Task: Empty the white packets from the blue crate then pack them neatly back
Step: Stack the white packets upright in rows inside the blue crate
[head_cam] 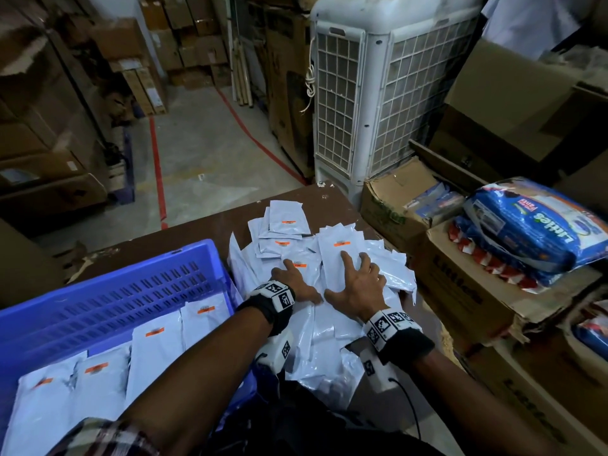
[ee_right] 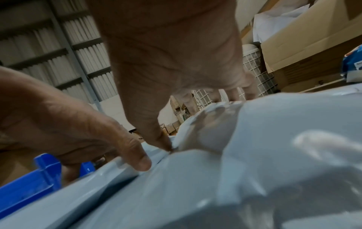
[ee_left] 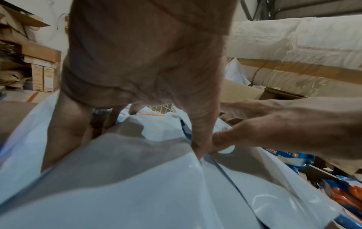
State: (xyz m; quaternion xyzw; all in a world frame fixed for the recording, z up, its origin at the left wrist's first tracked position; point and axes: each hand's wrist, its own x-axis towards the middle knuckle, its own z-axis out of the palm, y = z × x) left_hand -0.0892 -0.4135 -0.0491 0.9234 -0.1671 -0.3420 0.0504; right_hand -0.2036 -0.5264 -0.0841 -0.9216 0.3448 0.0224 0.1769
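Packets in two places: a neat row in the crate, a loose heap under both hands.

Packets (head_cam: 98,373) stand in overlapping rows inside the blue crate (head_cam: 108,284) at left; the rest lie as a slippery pile (head_cam: 329,258) on the brown table (head_cam: 197,235). Left hand (head_cam: 292,284) and right hand (head_cam: 357,284) rest on the pile, fingers spread and fairly straight, thumbs nearly meeting, gripping nothing. The glossy plastic could slide as they gather, and packets near the right edge might spill onto the cardboard boxes (head_cam: 460,291).

Air cooler (head_cam: 378,93), cartons (head_cam: 460,291), probably diapers (head_cam: 539,225).
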